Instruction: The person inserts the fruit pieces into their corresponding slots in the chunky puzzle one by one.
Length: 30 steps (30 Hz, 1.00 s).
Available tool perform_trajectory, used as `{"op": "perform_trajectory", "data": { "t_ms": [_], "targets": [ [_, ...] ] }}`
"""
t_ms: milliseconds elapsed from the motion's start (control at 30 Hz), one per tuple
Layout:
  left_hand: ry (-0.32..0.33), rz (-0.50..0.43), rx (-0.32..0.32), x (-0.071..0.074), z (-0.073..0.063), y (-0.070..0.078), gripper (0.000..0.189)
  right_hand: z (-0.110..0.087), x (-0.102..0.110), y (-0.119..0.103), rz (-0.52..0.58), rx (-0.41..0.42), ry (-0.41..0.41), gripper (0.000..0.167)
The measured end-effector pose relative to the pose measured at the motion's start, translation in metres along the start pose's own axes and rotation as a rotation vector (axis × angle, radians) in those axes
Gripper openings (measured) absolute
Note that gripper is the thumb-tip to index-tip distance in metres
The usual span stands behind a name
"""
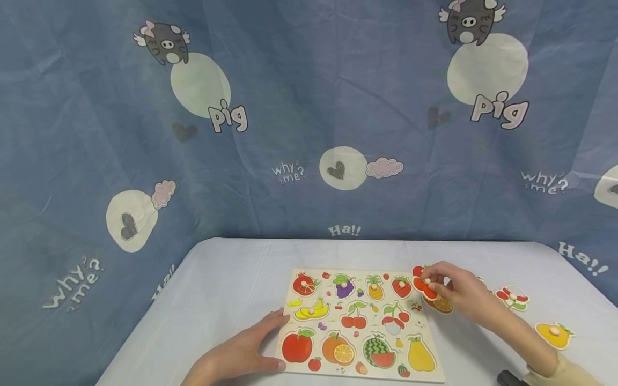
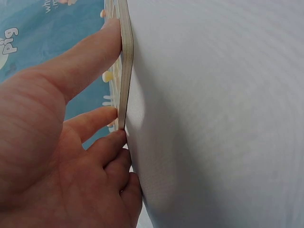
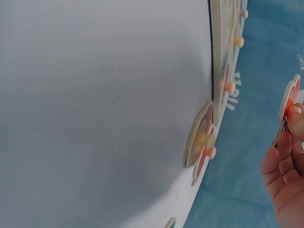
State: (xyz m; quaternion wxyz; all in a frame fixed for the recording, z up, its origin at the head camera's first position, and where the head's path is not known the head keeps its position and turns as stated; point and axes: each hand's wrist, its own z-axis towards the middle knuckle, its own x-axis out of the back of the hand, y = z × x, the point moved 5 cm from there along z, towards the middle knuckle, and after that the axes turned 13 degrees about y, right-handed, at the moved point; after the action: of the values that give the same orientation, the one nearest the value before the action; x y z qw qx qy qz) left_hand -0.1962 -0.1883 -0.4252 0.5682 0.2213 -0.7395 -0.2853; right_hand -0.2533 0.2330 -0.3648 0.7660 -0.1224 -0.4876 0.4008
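Note:
A pale wooden fruit puzzle board (image 1: 333,322) lies on the white table. My left hand (image 1: 246,346) touches its left edge, thumb at the near corner and index finger farther up. In the left wrist view, the left hand (image 2: 71,142) has its other fingers bent against the table. Beyond the board's far right corner, my right hand (image 1: 461,292) pinches a red fruit puzzle piece (image 1: 425,289) by its knob. The same red piece appears raised in the right wrist view. Just below it is an orange puzzle piece (image 1: 443,305); another red piece (image 1: 418,270) is partly hidden.
Pomegranate, grape, pineapple, strawberry and banana pieces (image 1: 314,310) with knobs sit in the board. Right of the hand lie a red-and-green piece (image 1: 513,298) and a yellow pear piece (image 1: 554,335). A dark object (image 1: 509,378) shows beside the right sleeve. A blue patterned curtain (image 1: 299,107) hangs behind.

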Motion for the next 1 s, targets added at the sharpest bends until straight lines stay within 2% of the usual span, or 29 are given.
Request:
{"op": "perform_trajectory", "data": {
  "t_ms": [267, 533, 700, 1000],
  "targets": [
    [0.007, 0.006, 0.007, 0.0, 0.001, 0.0, 0.088, 0.004, -0.008, -0.006, -0.011, 0.0, -0.04, 0.029],
    [0.01, 0.01, 0.03, -0.002, 0.001, -0.001, 0.088, 0.007, -0.016, -0.016, 0.027, 0.097, -0.057, 0.033],
    [0.007, -0.019, 0.04, -0.002, 0.0, -0.002, 0.089, 0.008, -0.02, -0.021, 0.066, 0.14, -0.067, 0.033],
    [0.013, -0.035, 0.042, -0.001, 0.0, -0.003, 0.089, 0.011, -0.027, -0.029, 0.095, 0.114, -0.117, 0.03]
  ]
}}
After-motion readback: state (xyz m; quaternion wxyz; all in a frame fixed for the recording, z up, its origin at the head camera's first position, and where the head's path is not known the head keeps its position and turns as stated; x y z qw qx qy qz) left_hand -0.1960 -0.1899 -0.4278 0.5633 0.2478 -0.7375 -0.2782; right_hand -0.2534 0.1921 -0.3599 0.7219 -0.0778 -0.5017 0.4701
